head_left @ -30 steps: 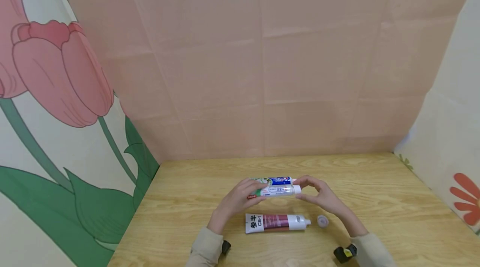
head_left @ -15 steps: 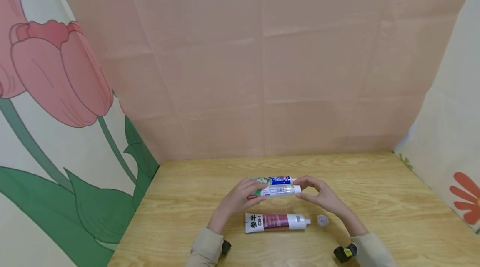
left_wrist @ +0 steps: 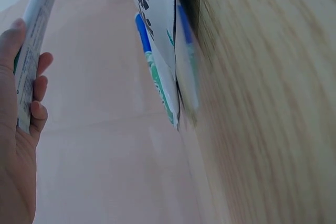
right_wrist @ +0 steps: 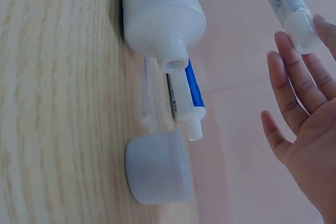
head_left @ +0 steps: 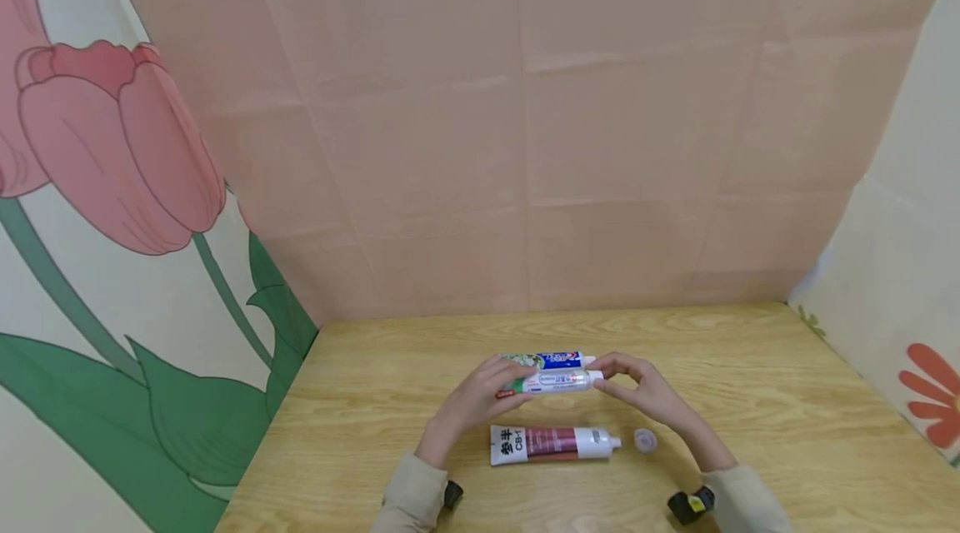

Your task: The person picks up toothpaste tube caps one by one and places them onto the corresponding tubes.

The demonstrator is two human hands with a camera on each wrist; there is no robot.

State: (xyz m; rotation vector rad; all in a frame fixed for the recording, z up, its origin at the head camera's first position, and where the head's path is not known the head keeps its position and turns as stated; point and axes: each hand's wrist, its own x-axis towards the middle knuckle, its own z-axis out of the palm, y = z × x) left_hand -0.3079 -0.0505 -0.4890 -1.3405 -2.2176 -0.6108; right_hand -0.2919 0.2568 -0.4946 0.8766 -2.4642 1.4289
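Observation:
My left hand (head_left: 483,391) grips a white toothpaste tube (head_left: 558,381) with a green and red end, holding it above the table roughly level. With thumb and fingertips, my right hand (head_left: 647,390) pinches the white cap (right_wrist: 302,32) at the tube's other end. Nearer me lies a larger maroon and white toothpaste tube (head_left: 551,443), its nozzle (right_wrist: 173,66) bare. A loose white cap (head_left: 645,440) sits on the table just right of that nozzle. Beyond the held tube, a blue and green toothpaste tube (head_left: 561,361) lies with its own white cap (right_wrist: 194,130) on.
All this is on a wood-grain table (head_left: 360,433). A pinkish cloth (head_left: 525,141) hangs behind its far edge. Walls with painted flowers stand at the left and right. A dark wrist device (head_left: 690,505) shows at the right cuff.
My right fingers have shifted slightly on the cap and now cover more of it. The held tube has moved very little, and the things on the table lie where they were.

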